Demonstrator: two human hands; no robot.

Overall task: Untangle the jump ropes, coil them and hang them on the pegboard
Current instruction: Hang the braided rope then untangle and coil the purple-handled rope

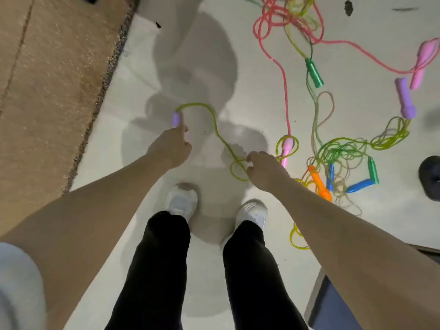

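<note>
Jump ropes are barely sorted: one yellow-green rope (pixel 215 125) is held up, its purple handle (pixel 176 119) gripped in the left hand (pixel 172 147), a loop pinched by the right hand (pixel 263 171). Farther off, the tangled ropes (pixel 342 153) lie on the floor (pixel 250 96), uncoiled; no pegboard is seen.

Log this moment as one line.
left hand grips purple handle | right hand pinches yellow-green rope | other ropes tangled on floor

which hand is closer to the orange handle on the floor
Right. The right hand pinches the yellow-green rope just left of the orange handle. The left hand grips a purple handle well off to the left.
</note>
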